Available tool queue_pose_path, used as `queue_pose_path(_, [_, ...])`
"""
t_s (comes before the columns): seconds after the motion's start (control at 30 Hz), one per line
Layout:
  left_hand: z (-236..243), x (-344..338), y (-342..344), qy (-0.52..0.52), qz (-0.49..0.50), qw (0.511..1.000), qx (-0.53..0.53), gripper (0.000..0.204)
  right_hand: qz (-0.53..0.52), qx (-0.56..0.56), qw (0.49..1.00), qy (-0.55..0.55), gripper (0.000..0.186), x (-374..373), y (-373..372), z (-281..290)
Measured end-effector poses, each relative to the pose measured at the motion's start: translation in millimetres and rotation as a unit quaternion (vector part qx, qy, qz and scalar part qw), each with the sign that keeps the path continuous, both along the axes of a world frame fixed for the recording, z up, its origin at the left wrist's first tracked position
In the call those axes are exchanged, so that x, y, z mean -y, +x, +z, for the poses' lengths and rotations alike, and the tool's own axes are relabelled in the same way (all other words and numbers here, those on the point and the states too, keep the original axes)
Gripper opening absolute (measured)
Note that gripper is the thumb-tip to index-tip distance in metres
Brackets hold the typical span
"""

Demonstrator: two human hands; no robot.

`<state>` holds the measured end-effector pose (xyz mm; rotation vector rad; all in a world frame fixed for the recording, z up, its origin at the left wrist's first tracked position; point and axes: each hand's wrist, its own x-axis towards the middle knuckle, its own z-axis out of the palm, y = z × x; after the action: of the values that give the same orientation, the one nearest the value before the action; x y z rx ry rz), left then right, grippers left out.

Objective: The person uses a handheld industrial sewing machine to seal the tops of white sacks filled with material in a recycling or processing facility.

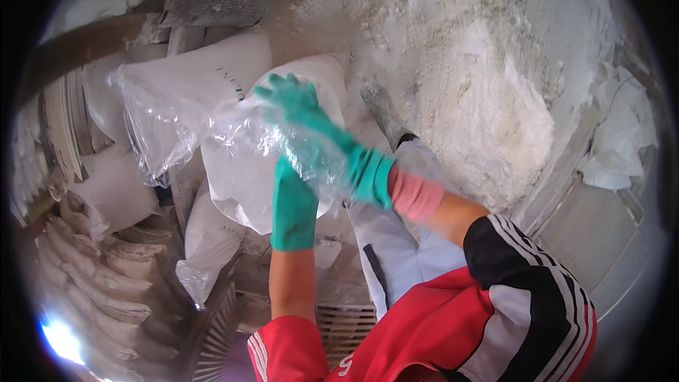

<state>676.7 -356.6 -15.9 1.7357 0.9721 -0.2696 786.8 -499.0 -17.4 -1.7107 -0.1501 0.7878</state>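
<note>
Bending over a bulging white sack (322,74) topped with clear, crinkled plastic film (247,138), a worker in a red, black and white top (424,329) spreads the fingers of a green-rubber-gloved right hand (293,102) across it, nothing visibly gripped. The matching gloved left hand (293,201) is partly hidden; I cannot tell its hold. Another white sack (194,74) lies just left, an off-white powder heap (488,106) to the right.

A dusty layered stack (95,276), possibly sacks, lies lower left; crumpled whitish plastic (614,152) sits at far right
</note>
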Motion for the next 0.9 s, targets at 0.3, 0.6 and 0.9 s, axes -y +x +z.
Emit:
queue_pose_path(0.3, [43, -5, 7, -0.045, 0.013, 0.995, -0.085, 0.026, 0.034, 0.056, 0.997, -0.036, 0.045, 42, 47, 32])
queue_pose_path(0.6, [49, -4, 14, -0.072, 0.019, 0.991, -0.111, 0.028, 0.019, -0.025, 0.997, 0.076, 0.047, 52, 15, -38])
queue_pose_path(0.9, [56, -9, 4, -0.083, 0.016, 0.989, -0.117, 0.030, -0.011, -0.315, 0.943, 0.111, 0.051, 37, 19, 30])
